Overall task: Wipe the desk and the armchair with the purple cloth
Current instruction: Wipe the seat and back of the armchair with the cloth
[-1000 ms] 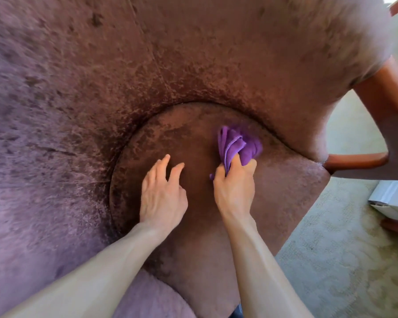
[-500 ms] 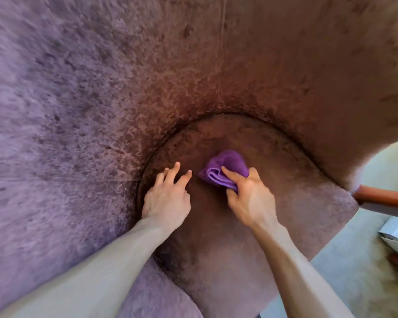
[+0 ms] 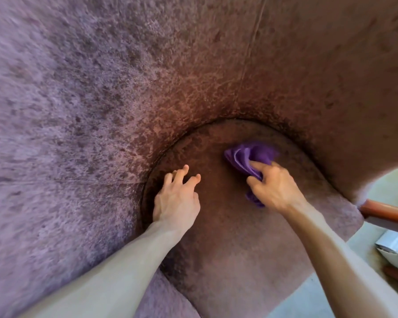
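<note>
The right hand (image 3: 276,188) grips the bunched purple cloth (image 3: 245,154) on the armchair (image 3: 239,260) seat, near the back crease. The left hand (image 3: 177,200) rests beside it, fingers loose. A flatter cloth and overlapping strokes would likely wipe better.

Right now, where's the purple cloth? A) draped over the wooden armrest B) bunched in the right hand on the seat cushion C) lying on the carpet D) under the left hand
B: the right hand has its fingers curled round the bunched cloth on the seat cushion; the left hand rests on the cushion, holding nothing.
</note>
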A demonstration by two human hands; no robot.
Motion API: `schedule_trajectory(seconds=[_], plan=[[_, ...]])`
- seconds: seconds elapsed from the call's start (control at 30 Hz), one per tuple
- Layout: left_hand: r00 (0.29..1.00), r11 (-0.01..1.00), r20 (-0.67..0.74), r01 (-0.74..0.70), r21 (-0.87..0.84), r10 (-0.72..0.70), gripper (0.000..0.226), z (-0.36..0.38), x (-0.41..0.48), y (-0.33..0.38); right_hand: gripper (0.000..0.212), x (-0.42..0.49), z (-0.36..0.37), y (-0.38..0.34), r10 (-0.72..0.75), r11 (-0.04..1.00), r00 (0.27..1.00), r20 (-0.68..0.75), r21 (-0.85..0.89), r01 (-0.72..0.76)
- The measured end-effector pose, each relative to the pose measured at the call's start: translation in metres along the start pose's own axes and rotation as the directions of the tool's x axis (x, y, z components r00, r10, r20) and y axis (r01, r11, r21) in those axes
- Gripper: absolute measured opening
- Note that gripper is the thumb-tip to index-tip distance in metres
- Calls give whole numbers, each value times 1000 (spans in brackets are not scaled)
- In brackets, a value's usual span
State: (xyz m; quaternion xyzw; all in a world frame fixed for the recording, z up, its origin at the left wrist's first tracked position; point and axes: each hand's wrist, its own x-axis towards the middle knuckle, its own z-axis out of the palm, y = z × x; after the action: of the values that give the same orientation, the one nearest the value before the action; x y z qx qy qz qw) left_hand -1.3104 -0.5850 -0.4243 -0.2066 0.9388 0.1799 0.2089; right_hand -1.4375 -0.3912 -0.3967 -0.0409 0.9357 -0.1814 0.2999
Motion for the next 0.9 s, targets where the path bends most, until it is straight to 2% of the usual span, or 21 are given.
schedule_trajectory(seconds=[0.07, 0.13, 0.17, 0.2, 0.27, 0.3, 0.33, 0.4, 0.43, 0.47, 0.53, 0.57, 0.6, 0.7, 0.73, 0.8, 0.83, 0.9], plan=[[1000, 1000, -4, -9, 2, 9, 50, 0, 0, 0, 53, 4, -8, 2, 64, 994, 988, -140, 100, -50], [1000, 1000, -7, -8, 1, 8, 51, 0, -1, 0, 48, 5, 2, -5, 184, 970, 946, -268, 206, -130], [1000, 1000, -7, -7, 3, 7, 52, 0, -1, 0, 42, 3, 12, -12, 186, 971, 954, -236, 195, -141], [1000, 1000, -8, -7, 7, 7, 52, 0, -1, 0, 41, -2, 22, -19, 152, 977, 979, -136, 172, -128], [1000, 1000, -12, -10, 6, 10, 52, -1, -1, 0, 52, -9, 31, -29, 37, 990, 997, 72, 133, -46], [1000, 1000, -16, -9, 2, 9, 51, -1, -1, 1, 57, -10, 30, -32, -9, 992, 995, 101, 123, -3], [1000, 1000, -23, -3, -2, 3, 51, -1, -1, 1, 59, -8, 28, -33, -24, 992, 997, 69, 128, 15], [1000, 1000, -28, 3, -3, -3, 51, 0, -3, 2, 54, -10, 34, -38, 27, 986, 996, -85, 167, -12], [1000, 1000, -22, 0, -2, 0, 53, 2, -4, 1, 48, -13, 40, -46, 40, 989, 995, -92, 147, -26], [1000, 1000, -10, -7, -3, 7, 55, 3, -5, 0, 45, -17, 46, -53, 17, 995, 1000, -18, 99, -15], [999, 1000, 22, -28, -16, 28, 59, 2, -6, -2, 53, -16, 51, -59, -72, 997, 982, 176, 29, 68], [998, 999, 40, -36, -27, 37, 60, 0, -5, -3, 58, -13, 47, -61, -90, 996, 975, 204, 30, 86], [998, 998, 58, -37, -45, 39, 61, -3, -4, -4, 58, -7, 42, -61, -85, 996, 981, 172, 46, 79], [994, 992, 105, -7, -128, 21, 57, -11, -3, -4, 51, 3, 39, -70, 62, 992, 993, -104, 112, -50], [996, 989, 91, 13, -145, 0, 54, -13, -5, -3, 45, 2, 45, -81, 104, 987, 987, -125, 136, -86], [994, 982, 2, 112, -149, -113, 48, -14, -13, -2, 36, -6, 64, -104, 94, 983, 995, -32, 159, -88], [977, 966, -39, 199, -166, -208, 48, -14, -19, -3, 35, -14, 76, -114, 49, 988, 998, 40, 147, -54], [931, 905, -24, 348, -246, -365, 50, -7, -36, -8, 38, -35, 97, -124, -69, 995, 979, 192, 81, 54]])
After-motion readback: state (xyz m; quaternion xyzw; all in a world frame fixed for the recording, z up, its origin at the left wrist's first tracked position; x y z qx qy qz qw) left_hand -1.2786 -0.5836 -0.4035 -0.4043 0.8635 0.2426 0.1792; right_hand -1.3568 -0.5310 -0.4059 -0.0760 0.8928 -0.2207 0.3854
